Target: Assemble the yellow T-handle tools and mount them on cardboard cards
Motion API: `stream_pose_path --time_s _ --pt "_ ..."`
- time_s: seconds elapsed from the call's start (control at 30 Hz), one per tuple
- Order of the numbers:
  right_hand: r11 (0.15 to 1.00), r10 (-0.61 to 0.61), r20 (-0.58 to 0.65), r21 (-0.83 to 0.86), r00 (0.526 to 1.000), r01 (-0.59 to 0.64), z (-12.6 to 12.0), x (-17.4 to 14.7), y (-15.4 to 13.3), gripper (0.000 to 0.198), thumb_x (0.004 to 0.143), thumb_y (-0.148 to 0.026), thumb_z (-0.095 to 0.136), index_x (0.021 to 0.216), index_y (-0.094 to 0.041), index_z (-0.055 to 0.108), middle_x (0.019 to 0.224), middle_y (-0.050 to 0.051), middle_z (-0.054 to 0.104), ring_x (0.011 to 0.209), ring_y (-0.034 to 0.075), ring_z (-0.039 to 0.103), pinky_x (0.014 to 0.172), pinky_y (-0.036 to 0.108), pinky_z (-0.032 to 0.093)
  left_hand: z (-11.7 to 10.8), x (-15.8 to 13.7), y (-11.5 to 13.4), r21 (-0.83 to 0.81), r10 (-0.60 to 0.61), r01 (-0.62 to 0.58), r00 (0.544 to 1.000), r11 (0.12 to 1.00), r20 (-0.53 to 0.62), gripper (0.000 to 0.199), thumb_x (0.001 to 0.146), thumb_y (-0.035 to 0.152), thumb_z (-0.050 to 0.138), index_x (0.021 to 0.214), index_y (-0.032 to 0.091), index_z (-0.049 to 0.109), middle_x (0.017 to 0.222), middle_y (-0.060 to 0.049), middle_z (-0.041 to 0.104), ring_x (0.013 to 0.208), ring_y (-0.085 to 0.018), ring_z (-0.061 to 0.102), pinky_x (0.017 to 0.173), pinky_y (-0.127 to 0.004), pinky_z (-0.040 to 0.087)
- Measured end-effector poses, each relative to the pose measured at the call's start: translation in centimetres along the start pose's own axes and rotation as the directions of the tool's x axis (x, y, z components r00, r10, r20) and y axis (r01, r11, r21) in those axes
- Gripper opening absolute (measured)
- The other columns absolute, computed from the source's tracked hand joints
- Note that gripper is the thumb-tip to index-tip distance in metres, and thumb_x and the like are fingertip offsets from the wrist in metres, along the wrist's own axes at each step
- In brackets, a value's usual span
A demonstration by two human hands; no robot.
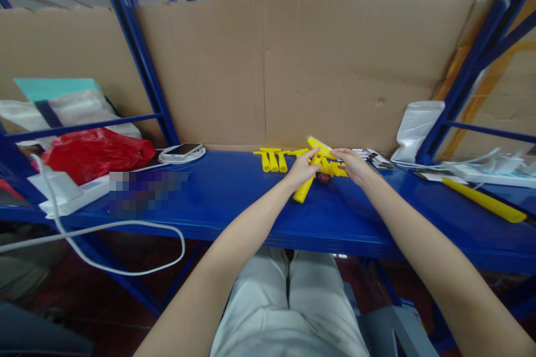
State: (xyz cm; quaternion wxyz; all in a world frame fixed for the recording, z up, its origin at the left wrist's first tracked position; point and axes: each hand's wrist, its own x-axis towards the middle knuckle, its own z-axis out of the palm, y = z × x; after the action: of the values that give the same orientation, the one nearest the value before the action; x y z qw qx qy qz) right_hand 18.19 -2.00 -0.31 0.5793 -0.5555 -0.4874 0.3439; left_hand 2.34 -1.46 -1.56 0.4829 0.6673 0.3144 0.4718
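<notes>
My left hand (302, 170) is closed around a yellow T-shaped scraper (305, 189), whose handle slants down toward me. Its wide head (320, 146) points up and away and has a pale strip along the far edge. The fingers of my right hand (353, 163) pinch the right end of that head. Beneath the hands lies a pile of small yellow pieces (335, 168), partly hidden. A small dark red object (322, 177) sits beside them. Left of my hands, several similar yellow T-shaped tools (273, 162) rest in a row on the blue table.
On the blue table (234, 189) lie a phone (184, 149) on a coiled white cable, a red plastic bag (98, 153) and a power strip (79, 198). A white pouch (416, 131) and a long yellow strip (483, 201) are at right. Cardboard (326, 67) walls the back.
</notes>
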Motion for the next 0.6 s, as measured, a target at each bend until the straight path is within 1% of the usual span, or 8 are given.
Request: stream_pose_path --time_s 0.07,0.13,0.23,0.3,0.37,0.43,0.5,0.6 --pt "1.0 0.015 0.016 0.026 1.0 -0.016 -0.1 0.1 0.0 0.024 0.062 -0.035 0.069 0.078 -0.019 0.06 0.092 0.005 0.066 0.093 0.019 0.056 0.068 0.027 0.038 0.0 0.1 0.1 0.018 0.004 -0.004 0.999 1.0 -0.035 0.07 0.071 -0.005 0.056 0.137 0.017 0.051 0.127 -0.01 0.062 0.101 -0.018 0.064 0.086 -0.028 0.053" --pt "0.998 0.025 0.033 0.054 0.999 -0.027 -0.2 0.1 0.0 0.022 0.061 -0.033 0.071 0.072 -0.018 0.059 0.089 0.004 0.066 0.094 0.019 0.056 0.07 0.028 0.038 -0.1 0.2 0.1 0.057 0.011 -0.007 0.998 0.998 -0.059 0.069 0.071 -0.004 0.056 0.137 0.016 0.05 0.13 -0.01 0.061 0.102 -0.019 0.064 0.087 -0.03 0.053" --pt "0.997 0.007 0.05 0.078 0.999 -0.011 -0.1 -0.1 0.0 0.023 0.058 -0.031 0.074 0.064 -0.019 0.055 0.079 0.003 0.064 0.089 0.019 0.056 0.07 0.028 0.039 -0.3 0.1 0.0 0.239 0.071 -0.057 0.996 0.969 -0.052 0.065 0.074 -0.001 0.053 0.137 0.014 0.05 0.135 -0.011 0.057 0.115 -0.022 0.059 0.099 -0.034 0.047" --pt "0.997 -0.02 0.053 0.076 0.998 0.016 0.0 -0.2 0.0 0.025 0.057 -0.031 0.075 0.062 -0.019 0.054 0.075 0.002 0.063 0.084 0.018 0.056 0.068 0.027 0.039 -0.5 -0.1 0.1 0.451 0.129 -0.118 0.992 0.885 0.007 0.063 0.075 0.001 0.052 0.137 0.012 0.05 0.139 -0.013 0.052 0.128 -0.023 0.048 0.109 -0.036 0.037" --pt "0.996 -0.04 0.054 0.082 0.998 0.035 0.1 -0.3 0.0 0.026 0.056 -0.031 0.076 0.062 -0.019 0.054 0.074 0.002 0.063 0.081 0.016 0.056 0.066 0.027 0.039 -0.7 -0.6 0.3 0.634 0.154 -0.172 0.984 0.754 0.085 0.064 0.077 0.002 0.051 0.14 0.008 0.044 0.143 -0.017 0.047 0.134 -0.025 0.041 0.112 -0.036 0.032" --pt "0.994 -0.051 0.059 0.098 0.997 0.045 0.3 -0.3 0.0 0.025 0.056 -0.031 0.076 0.063 -0.019 0.055 0.077 0.002 0.064 0.079 0.015 0.056 0.066 0.026 0.039 -0.8 -1.2 0.6 0.75 0.134 -0.209 0.978 0.628 0.16 0.066 0.08 0.003 0.047 0.145 0.01 0.037 0.144 -0.017 0.045 0.134 -0.026 0.041 0.109 -0.039 0.036" --pt "0.993 -0.063 0.06 0.107 0.996 0.056 0.4 -0.4 0.0 0.025 0.056 -0.032 0.076 0.064 -0.019 0.056 0.078 0.003 0.065 0.078 0.015 0.056 0.065 0.025 0.039 -0.8 -1.8 1.0 0.826 0.107 -0.205 0.979 0.525 0.175 0.067 0.082 0.005 0.044 0.147 0.016 0.034 0.141 -0.016 0.046 0.129 -0.028 0.047 0.105 -0.041 0.04" --pt "0.992 -0.091 0.068 0.092 0.994 0.084 0.4 -0.4 0.0 0.024 0.059 -0.033 0.076 0.065 -0.019 0.057 0.078 0.003 0.066 0.076 0.014 0.057 0.065 0.025 0.04 -0.8 -2.2 1.3 0.887 0.085 -0.201 0.98 0.415 0.182 0.069 0.084 0.005 0.042 0.149 0.025 0.03 0.135 -0.014 0.049 0.118 -0.03 0.056 0.097 -0.044 0.046"
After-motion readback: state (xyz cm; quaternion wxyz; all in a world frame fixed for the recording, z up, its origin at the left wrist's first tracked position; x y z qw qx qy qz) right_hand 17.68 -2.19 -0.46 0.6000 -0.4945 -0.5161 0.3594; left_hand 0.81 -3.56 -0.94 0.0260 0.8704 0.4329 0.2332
